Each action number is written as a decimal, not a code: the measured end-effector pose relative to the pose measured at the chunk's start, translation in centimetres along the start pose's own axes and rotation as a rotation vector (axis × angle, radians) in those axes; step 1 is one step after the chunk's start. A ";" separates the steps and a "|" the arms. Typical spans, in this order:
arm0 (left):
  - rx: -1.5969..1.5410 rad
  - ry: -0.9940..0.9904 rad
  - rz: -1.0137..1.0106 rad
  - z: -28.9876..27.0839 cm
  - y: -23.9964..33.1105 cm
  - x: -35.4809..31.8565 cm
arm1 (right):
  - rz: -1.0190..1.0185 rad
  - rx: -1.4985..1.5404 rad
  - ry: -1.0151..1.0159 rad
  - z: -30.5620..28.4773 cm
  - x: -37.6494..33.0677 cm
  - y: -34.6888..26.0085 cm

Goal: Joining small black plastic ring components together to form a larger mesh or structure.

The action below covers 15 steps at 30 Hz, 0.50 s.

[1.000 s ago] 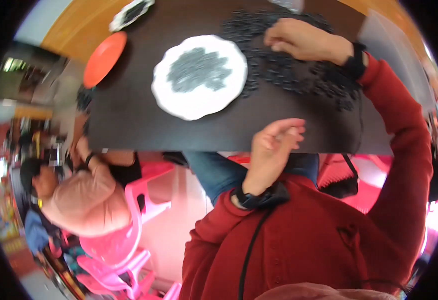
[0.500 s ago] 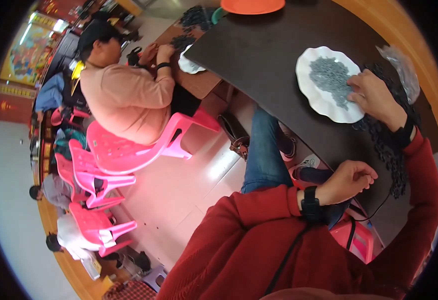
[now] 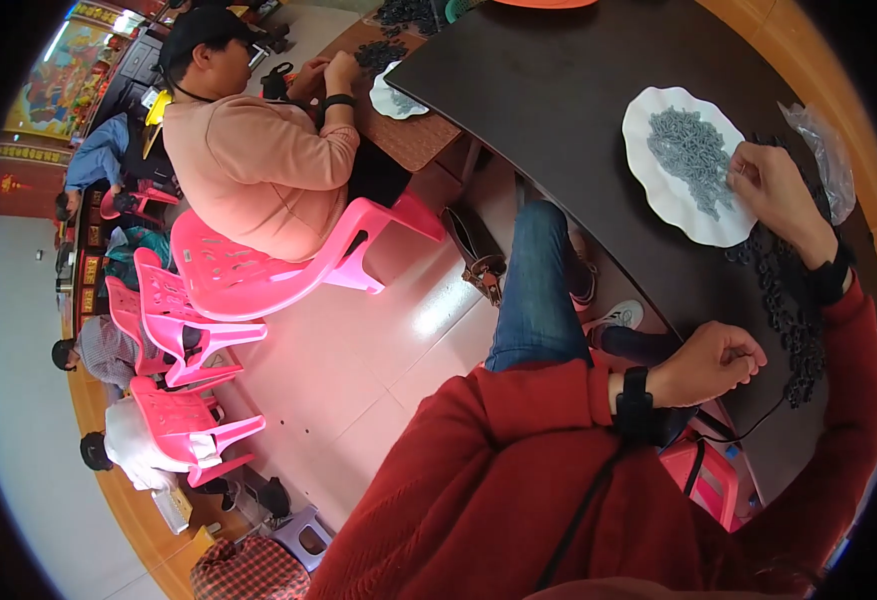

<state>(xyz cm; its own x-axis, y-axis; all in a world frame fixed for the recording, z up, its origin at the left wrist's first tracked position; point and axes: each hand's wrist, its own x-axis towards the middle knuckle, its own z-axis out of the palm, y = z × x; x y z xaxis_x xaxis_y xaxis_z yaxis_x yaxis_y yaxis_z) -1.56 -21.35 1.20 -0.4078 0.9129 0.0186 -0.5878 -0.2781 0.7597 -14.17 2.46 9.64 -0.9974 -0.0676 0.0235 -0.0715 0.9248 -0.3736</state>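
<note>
A white plate with a wavy rim [image 3: 648,195] stands on the dark table, bearing a heap of small grey pieces [image 3: 693,150]. My right hand [image 3: 776,198] is at the plate's right edge, thumb and fingers pinched together beside the heap. Whatever lies between its fingertips is too small to make out. Nearer to me, my left hand [image 3: 708,365] hovers by the table's edge with its fingers curled in; their contents are hidden. Dark, chain-like linked pieces [image 3: 793,335] are strewn on the table to the right, partly behind my right wrist.
A crumpled clear plastic bag [image 3: 823,160] lies beyond my right hand. An orange dish [image 3: 548,2] sits at the far edge. To the left, a co-worker in a pink top [image 3: 258,175] handles pieces near another white plate [image 3: 390,98]. Pink chairs [image 3: 248,275] stand on the floor.
My right hand's fingers have drawn from over the grey heap to the plate's right edge and closed into a pinch. My left hand's fingers have curled in slightly. The view has shifted a little.
</note>
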 end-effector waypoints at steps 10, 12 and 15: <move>0.088 0.150 -0.086 -1.4 -2.5 8.0 | -0.355 -0.085 0.264 1.1 4.6 8.9; 0.156 0.186 -0.125 0.5 -2.4 9.3 | -0.241 0.078 0.203 -0.1 2.6 9.2; 0.131 0.073 -0.128 2.4 -4.2 11.3 | -0.043 0.022 0.026 -2.2 -1.0 12.7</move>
<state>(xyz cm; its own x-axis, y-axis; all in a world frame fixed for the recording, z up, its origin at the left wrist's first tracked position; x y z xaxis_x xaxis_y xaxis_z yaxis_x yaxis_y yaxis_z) -1.97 -9.09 -0.23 -0.3881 0.9128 -0.1273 -0.5441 -0.1155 0.8310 -14.10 15.11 6.95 -0.9933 -0.0969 0.0634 -0.1141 0.9127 -0.3923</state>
